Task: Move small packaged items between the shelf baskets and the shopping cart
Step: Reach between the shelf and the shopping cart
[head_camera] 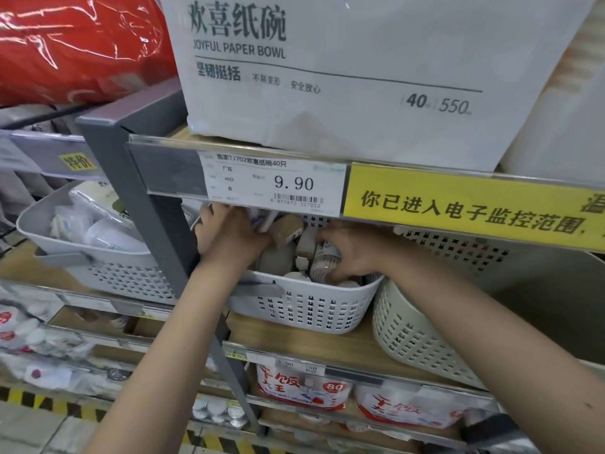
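Now right hand [352, 250] grip curled round jar [324, 261] inside basket [311, 309]; left hand [229, 234] grip unclear.

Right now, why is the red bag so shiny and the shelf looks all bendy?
In the head view, shop lights bounce off the red bag's plastic as white glare; the wide-angle lens bends the shelf edge near the frame's sides; the price tag reads sharp, while the lower left packets blur.
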Demonstrator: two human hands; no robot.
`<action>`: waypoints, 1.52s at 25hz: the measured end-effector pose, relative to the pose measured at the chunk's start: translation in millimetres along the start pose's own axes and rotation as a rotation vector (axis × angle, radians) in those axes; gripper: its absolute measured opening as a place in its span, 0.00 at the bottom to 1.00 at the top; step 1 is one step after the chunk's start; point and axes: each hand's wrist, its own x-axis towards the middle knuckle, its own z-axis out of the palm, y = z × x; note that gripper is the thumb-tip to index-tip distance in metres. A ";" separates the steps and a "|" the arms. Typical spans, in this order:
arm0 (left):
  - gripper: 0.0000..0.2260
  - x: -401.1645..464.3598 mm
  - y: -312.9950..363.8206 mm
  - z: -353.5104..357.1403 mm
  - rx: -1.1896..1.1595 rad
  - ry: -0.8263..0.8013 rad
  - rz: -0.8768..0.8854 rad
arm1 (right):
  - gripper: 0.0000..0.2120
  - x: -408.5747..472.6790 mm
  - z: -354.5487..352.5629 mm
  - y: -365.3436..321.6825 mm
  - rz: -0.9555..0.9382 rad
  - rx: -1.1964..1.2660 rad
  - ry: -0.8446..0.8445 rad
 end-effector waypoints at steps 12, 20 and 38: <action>0.33 2.7 -6.2 3.3 -0.023 0.039 0.140 | 0.19 -0.2 -2.4 -2.3 0.090 0.402 0.046; 0.13 -20.8 24.1 -16.8 -0.193 -0.113 0.523 | 0.31 -14.6 -7.0 -4.8 0.051 0.143 0.098; 0.14 -2.3 45.9 8.7 0.320 -0.796 0.398 | 0.11 -23.8 -11.7 -31.5 0.156 -0.126 -0.189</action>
